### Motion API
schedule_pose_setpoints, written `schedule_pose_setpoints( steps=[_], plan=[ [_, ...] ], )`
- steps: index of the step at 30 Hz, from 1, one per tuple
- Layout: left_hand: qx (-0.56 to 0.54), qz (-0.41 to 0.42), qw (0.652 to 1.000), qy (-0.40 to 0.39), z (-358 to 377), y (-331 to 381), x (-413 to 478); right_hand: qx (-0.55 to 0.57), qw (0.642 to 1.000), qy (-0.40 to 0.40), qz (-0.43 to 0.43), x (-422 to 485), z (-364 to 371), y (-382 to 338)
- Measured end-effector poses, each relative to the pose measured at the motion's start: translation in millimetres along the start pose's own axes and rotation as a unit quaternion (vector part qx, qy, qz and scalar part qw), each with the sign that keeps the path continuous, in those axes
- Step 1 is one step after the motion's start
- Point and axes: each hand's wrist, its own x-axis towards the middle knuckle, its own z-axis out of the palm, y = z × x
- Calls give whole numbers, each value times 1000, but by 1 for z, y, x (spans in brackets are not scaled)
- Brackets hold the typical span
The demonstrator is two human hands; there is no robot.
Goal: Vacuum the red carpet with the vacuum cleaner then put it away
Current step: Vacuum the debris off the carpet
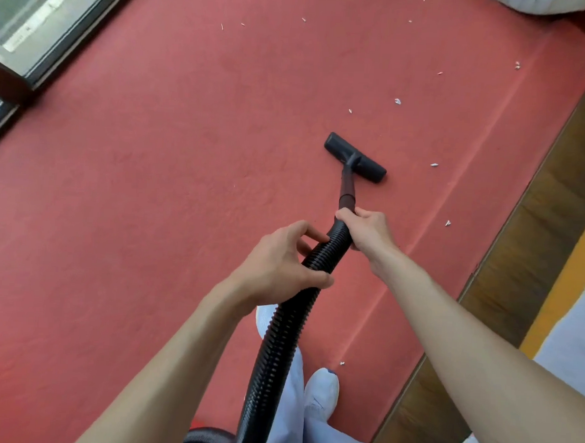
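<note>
The red carpet point(160, 170) fills most of the view. On it rests the black floor nozzle point(354, 157) of the vacuum cleaner, joined by a short rigid tube point(347, 190) to a ribbed black hose point(280, 340). My right hand point(367, 229) grips the hose just below the tube. Lower down the hose, my left hand point(279, 264) holds it with thumb and fingers curled around. The hose runs down to the vacuum body point(207, 438), only partly visible at the bottom edge. Small white scraps point(397, 101) lie scattered on the carpet right of and beyond the nozzle.
A window with a dark frame point(58, 44) borders the carpet at the upper left. A wooden floor strip point(522, 256) runs along the carpet's right edge. A white object point(550, 5) sits at the top right. My feet in light shoes point(321, 394) stand below the hose.
</note>
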Motion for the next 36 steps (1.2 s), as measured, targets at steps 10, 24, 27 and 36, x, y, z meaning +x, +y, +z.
schedule_pose_setpoints(
  steps=[10, 24, 27, 36],
  plan=[
    [2, 71, 997, -43, -11, 31, 42, 73, 991, 116, -11, 10, -43, -29],
    [113, 102, 965, -212, 70, 113, 74, 181, 963, 194, 56, -20, -163, 42],
    [132, 103, 960, -226, 91, 129, 82, 191, 956, 208, 76, -17, -184, 58],
    [191, 87, 956, -204, 154, 140, 107, 212, 943, 224, 126, 5, -207, 92]
  ],
)
